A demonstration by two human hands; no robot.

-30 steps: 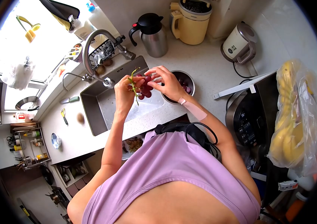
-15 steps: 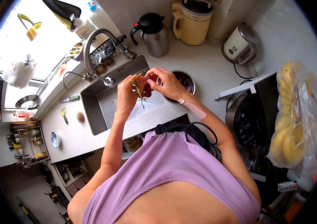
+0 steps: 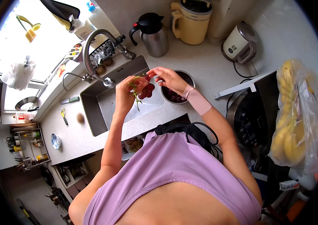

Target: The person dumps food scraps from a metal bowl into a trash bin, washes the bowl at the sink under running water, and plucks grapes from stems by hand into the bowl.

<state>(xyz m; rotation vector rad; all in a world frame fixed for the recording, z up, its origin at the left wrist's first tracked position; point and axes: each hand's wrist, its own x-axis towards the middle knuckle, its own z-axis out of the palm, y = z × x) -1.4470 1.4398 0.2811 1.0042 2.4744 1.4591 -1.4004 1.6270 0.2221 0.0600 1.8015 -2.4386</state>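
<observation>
My left hand (image 3: 125, 92) is closed on the green stem of a bunch of red grapes (image 3: 146, 91), which hangs over the sink (image 3: 104, 108). Just to the right, my right hand (image 3: 169, 80) is over the left edge of a round metal bowl (image 3: 192, 79), its thumb and fingers bent round a dark red grape (image 3: 159, 79) that is partly hidden. More dark grapes (image 3: 174, 97) lie in the bowl. A wide pale band circles my right wrist.
Behind the sink rise a curved faucet (image 3: 87, 50) and a steel thermos (image 3: 155, 39). A cream appliance (image 3: 192, 24) and a kettle (image 3: 238, 43) stand at the back. Bagged bananas (image 3: 290, 116) are at right. A knife (image 3: 70, 100) and peeler (image 3: 64, 116) lie left of the sink.
My right hand has come away from the bunch and shifted right, towards the bowl, its wrist turned. My left hand still holds the stem, with little movement.
</observation>
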